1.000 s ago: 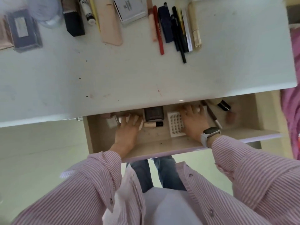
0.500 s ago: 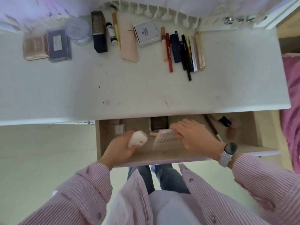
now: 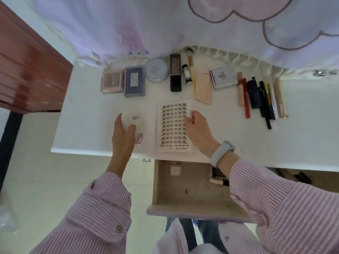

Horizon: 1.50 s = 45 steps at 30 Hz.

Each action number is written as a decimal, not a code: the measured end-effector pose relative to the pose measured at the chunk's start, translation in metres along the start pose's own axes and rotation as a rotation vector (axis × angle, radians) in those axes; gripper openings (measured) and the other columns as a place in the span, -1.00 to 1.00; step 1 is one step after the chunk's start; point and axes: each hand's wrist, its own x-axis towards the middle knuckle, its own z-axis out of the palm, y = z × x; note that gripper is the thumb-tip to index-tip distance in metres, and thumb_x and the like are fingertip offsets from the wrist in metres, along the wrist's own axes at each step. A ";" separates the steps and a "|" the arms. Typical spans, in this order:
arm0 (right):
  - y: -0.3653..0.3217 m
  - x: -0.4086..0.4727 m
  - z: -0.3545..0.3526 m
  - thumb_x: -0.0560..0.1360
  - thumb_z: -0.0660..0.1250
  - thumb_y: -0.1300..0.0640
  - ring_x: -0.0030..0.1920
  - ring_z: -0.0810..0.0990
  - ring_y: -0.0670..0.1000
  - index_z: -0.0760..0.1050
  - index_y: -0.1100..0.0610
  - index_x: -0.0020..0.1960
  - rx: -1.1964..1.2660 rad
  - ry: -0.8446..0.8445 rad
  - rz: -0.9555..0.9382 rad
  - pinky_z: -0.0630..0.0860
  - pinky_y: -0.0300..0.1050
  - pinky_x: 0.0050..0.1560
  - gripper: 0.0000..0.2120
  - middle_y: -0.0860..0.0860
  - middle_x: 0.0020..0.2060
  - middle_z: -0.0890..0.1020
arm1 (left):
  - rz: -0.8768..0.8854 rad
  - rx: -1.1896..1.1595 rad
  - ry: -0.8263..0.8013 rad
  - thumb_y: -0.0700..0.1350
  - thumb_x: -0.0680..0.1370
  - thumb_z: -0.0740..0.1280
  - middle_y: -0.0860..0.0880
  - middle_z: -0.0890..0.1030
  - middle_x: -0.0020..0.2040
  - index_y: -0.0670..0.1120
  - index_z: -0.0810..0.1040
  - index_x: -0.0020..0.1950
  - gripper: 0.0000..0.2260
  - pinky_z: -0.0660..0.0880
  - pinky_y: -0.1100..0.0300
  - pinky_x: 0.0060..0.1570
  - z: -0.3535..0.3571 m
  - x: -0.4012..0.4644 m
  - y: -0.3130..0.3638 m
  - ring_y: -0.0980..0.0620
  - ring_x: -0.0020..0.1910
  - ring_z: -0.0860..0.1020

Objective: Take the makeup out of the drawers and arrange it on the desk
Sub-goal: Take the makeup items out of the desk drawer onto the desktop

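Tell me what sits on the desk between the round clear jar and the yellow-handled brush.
In the head view, two things lie between the round clear jar and the yellow-handled brush: a tall dark rectangular case, then a small white tube with a black cap.

A white desk is seen, with a pale wooden drawer below it. The sleeves are striped pink and white, and a light grey watch band is worn. The egg-shaped case is translucent white. The lash card is white, printed with rows of small dark clusters. A rose-gold palette, a navy palette, a black box, a peach pouch, a red pencil and black pens are laid out. A reddish-brown cabinet is seen at the left.
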 end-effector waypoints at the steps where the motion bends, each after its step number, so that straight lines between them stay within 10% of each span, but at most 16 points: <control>1: -0.007 0.007 0.012 0.59 0.11 0.17 -0.26 0.38 0.05 0.27 0.17 -0.21 -0.019 0.027 -0.008 0.40 -0.14 -0.19 -0.80 0.07 -0.29 0.39 | -0.005 0.033 -0.007 -0.19 0.56 0.17 -0.09 0.42 0.30 -0.07 0.19 0.46 -0.53 0.41 0.09 0.13 -0.006 0.013 -0.002 -0.07 0.19 0.44; 4: -0.025 0.022 0.044 0.56 0.18 0.17 -0.43 0.21 -0.05 0.12 0.11 -0.35 -0.115 0.088 -0.050 0.25 -0.33 -0.49 -0.64 -0.01 -0.43 0.23 | 0.014 0.129 -0.047 -0.12 0.58 0.16 -0.11 0.39 0.36 -0.08 0.17 0.48 -0.54 0.34 -0.03 0.29 -0.023 0.042 -0.008 -0.11 0.29 0.38; 11: -0.032 0.038 0.095 0.54 0.22 0.07 -0.40 0.24 -0.09 0.16 0.03 -0.34 -0.273 0.117 -0.037 0.24 -0.16 -0.24 -0.67 -0.05 -0.37 0.27 | 0.081 0.327 0.001 0.05 0.54 0.14 -0.22 0.40 0.26 -0.13 0.35 0.36 -0.55 0.34 -0.17 0.25 -0.058 0.085 -0.025 -0.20 0.21 0.40; 14: -0.038 0.037 0.102 0.55 0.21 0.10 -0.21 0.38 -0.02 0.41 0.15 0.02 -0.318 0.109 -0.062 0.31 -0.17 -0.10 -0.88 0.05 -0.09 0.40 | 0.096 0.438 0.057 -0.06 0.60 0.12 -0.20 0.26 0.36 -0.15 0.24 0.44 -0.58 0.18 -0.03 0.31 -0.061 0.088 -0.028 -0.15 0.32 0.25; 19: -0.037 0.026 0.094 0.57 0.15 0.20 0.10 0.46 0.03 0.34 0.21 0.34 -0.347 0.118 -0.147 0.30 -0.34 0.06 -0.66 0.11 0.21 0.39 | 0.108 0.441 0.106 -0.07 0.56 0.19 -0.18 0.22 0.40 -0.12 0.20 0.46 -0.52 0.14 -0.06 0.31 -0.053 0.072 -0.027 -0.17 0.35 0.21; 25: 0.001 -0.025 0.047 0.54 0.18 0.25 -0.24 0.49 -0.16 0.50 0.17 0.14 -0.230 0.110 -0.384 0.39 -0.47 -0.20 -0.78 -0.07 -0.12 0.52 | 0.549 0.390 0.224 -0.08 0.49 0.19 -0.16 0.39 0.26 -0.12 0.36 0.27 -0.64 0.22 0.03 0.22 -0.026 -0.007 -0.035 -0.11 0.24 0.31; 30: 0.088 -0.091 -0.003 0.50 0.13 0.06 -0.24 0.47 -0.22 0.56 0.12 0.02 -0.498 -0.121 -0.356 0.33 -0.45 -0.22 -0.73 -0.07 -0.21 0.59 | 0.862 0.335 -0.240 -0.17 0.46 0.21 -0.09 0.56 -0.05 -0.08 0.44 0.05 -0.83 0.42 0.24 0.00 0.019 -0.091 -0.059 0.07 -0.04 0.43; 33: 0.149 -0.098 -0.030 0.55 0.11 0.11 0.09 0.48 -0.04 0.46 0.12 0.23 -0.868 -0.233 -0.171 0.37 -0.25 0.04 -0.69 0.06 0.17 0.52 | 0.701 0.586 -0.457 -0.13 0.46 0.20 -0.12 0.55 0.09 -0.12 0.50 0.14 -0.72 0.54 0.03 -0.03 0.057 -0.117 -0.090 0.01 0.10 0.44; 36: 0.181 -0.088 -0.054 0.52 0.18 0.20 0.43 0.17 0.15 0.18 0.11 0.45 -1.022 -0.200 -0.078 0.18 0.01 0.37 -0.49 0.11 0.44 0.21 | 0.396 0.931 -0.574 -0.10 0.53 0.19 -0.15 0.08 0.50 -0.08 0.12 0.47 -0.47 0.25 -0.14 0.34 0.090 -0.120 -0.105 -0.19 0.46 0.05; 40: 0.203 -0.075 -0.067 0.53 0.13 0.21 0.50 -0.20 0.13 -0.09 0.07 0.51 -1.129 -0.358 -0.071 -0.05 0.16 0.44 -0.36 0.07 0.51 -0.16 | 0.198 1.039 -0.587 -0.03 0.54 0.19 -0.15 -0.22 0.51 -0.10 -0.12 0.51 -0.34 0.03 -0.18 0.39 0.120 -0.113 -0.118 -0.24 0.48 -0.18; 45: 0.217 -0.084 -0.077 0.50 0.17 0.13 0.48 0.00 0.14 0.13 0.08 0.46 -1.167 -0.347 -0.182 0.14 0.11 0.37 -0.46 0.09 0.49 0.04 | 0.092 1.054 -0.746 -0.03 0.54 0.20 -0.10 -0.35 0.49 -0.05 -0.13 0.51 -0.34 0.15 -0.17 0.38 0.126 -0.116 -0.132 -0.25 0.48 -0.09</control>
